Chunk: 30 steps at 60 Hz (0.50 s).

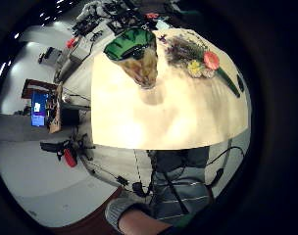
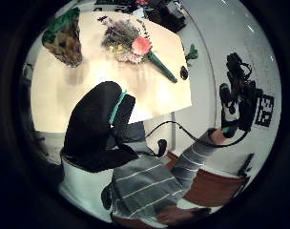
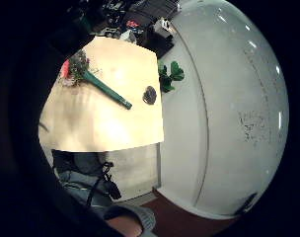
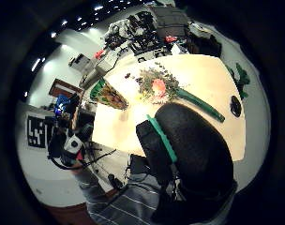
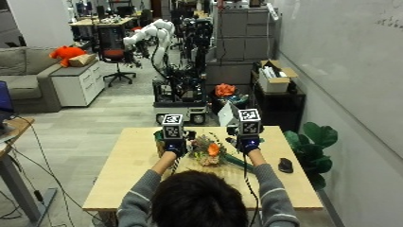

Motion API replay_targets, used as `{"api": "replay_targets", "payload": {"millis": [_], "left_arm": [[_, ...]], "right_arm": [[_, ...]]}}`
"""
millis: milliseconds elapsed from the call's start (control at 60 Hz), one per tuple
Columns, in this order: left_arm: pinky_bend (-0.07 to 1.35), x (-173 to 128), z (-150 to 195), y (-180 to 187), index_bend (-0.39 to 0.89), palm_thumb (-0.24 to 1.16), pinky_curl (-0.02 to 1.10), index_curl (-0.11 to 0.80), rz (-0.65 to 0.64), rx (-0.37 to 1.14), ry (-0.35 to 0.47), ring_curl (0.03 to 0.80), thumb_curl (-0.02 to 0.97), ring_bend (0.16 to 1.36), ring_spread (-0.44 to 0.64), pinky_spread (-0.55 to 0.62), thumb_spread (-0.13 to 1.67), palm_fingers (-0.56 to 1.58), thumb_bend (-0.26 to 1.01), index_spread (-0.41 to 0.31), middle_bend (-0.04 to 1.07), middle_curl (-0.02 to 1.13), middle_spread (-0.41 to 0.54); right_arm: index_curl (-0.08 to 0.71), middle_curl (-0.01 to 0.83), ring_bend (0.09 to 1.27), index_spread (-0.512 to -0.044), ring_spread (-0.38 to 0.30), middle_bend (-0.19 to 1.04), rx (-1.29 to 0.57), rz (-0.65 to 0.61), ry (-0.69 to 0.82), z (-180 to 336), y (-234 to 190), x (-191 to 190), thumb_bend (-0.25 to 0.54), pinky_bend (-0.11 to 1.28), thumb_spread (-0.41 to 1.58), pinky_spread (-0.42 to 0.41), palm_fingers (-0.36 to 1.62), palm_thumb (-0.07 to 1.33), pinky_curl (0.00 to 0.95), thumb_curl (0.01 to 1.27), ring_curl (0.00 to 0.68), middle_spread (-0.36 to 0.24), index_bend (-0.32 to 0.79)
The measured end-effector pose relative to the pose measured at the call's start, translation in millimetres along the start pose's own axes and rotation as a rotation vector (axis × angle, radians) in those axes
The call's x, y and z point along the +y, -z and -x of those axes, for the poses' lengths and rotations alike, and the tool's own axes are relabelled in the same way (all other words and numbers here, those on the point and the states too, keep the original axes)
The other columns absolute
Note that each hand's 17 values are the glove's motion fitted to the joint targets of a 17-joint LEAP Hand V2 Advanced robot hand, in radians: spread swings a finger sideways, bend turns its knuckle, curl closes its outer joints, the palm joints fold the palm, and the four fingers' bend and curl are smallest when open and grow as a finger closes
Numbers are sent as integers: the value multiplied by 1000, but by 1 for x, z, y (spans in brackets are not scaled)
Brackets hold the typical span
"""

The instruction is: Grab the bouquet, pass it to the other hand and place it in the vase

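Observation:
The bouquet [image 5: 211, 152] lies on the light wooden table [image 5: 126, 179], between my two raised hands. It has an orange flower, purple and yellow sprigs and a long green stem wrap [image 3: 108, 91]. The vase [image 1: 136, 58], brownish with a green rim, stands upright beside the flower heads and is mostly hidden behind my left hand [image 5: 173, 145] in the outside view. My right hand [image 5: 250, 144] hovers above the stem side. Both hands are well above the table, hold nothing and touch nothing. The palm views also show the bouquet [image 2: 130, 45] and the vase [image 4: 109, 96] from high up.
A dark computer mouse [image 5: 285, 164] lies near the table's right edge. A green potted plant [image 5: 311, 142] stands on the floor just past that edge, by the white wall. Shelves, carts and robot arms stand beyond the table's far side.

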<state>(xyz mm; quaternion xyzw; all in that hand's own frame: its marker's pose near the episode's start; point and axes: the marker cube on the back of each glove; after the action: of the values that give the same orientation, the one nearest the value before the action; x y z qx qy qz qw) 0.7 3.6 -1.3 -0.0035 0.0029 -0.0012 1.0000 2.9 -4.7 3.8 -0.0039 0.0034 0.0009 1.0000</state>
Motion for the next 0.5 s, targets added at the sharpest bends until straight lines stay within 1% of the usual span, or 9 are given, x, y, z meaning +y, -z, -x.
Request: {"api": "replay_targets", "payload": {"millis": [17,67,100,150,233,300,333,383,500], "left_arm": [[286,0,0,-1,155,226,55,44,2,1,2,78,56,428,120,141,432,409,135,27,217,51,105],[301,-7,5,-6,146,247,107,75,12,4,18,134,82,469,168,192,625,383,135,37,212,103,143],[305,-9,9,-7,147,255,131,93,15,3,27,157,97,485,191,217,723,369,130,41,209,128,161],[309,-3,10,-4,150,263,157,117,20,10,35,178,119,502,217,245,833,352,118,46,199,154,182],[310,-1,15,-1,150,272,188,149,26,11,43,199,150,517,245,273,952,334,93,51,195,186,203],[309,1,15,4,149,278,207,171,9,11,42,210,171,525,261,285,1009,324,71,53,193,208,212],[309,4,15,7,149,281,216,181,0,14,41,215,181,528,267,290,1029,320,60,54,193,218,215],[308,-2,17,6,148,285,228,194,-10,16,41,221,195,532,273,295,1053,314,44,55,192,231,219],[306,0,14,8,147,297,252,218,-36,38,16,235,223,539,281,301,1086,302,9,56,191,257,224]], "right_arm": [[12,43,379,-218,-33,184,0,5,-2,0,1,2,167,496,440,88,441,256,113,42,72,-89,78],[49,83,421,-293,-45,190,-2,26,-9,-1,5,9,181,543,658,119,405,286,180,61,134,-120,89],[64,105,437,-328,-51,194,-8,34,-16,-2,7,15,183,561,772,133,386,296,208,72,160,-134,94],[79,134,449,-365,-58,199,-22,47,-33,-2,11,24,180,578,905,149,365,305,236,87,184,-150,101],[96,175,463,-396,-65,200,-42,41,-27,-8,3,13,166,591,1053,164,344,313,263,109,208,-166,108],[107,201,469,-410,-68,198,-39,59,-44,-13,7,18,151,597,1128,171,332,318,277,124,222,-173,111],[115,212,471,-414,-69,196,-41,54,-43,-16,6,15,143,598,1155,173,329,320,283,131,228,-176,116],[125,225,476,-419,-71,193,-45,45,-42,-22,4,6,131,599,1187,176,321,323,290,141,237,-174,118],[141,253,483,-425,-72,192,-60,50,-50,-36,3,-7,99,599,1227,179,308,327,305,162,254,-176,116]]}}
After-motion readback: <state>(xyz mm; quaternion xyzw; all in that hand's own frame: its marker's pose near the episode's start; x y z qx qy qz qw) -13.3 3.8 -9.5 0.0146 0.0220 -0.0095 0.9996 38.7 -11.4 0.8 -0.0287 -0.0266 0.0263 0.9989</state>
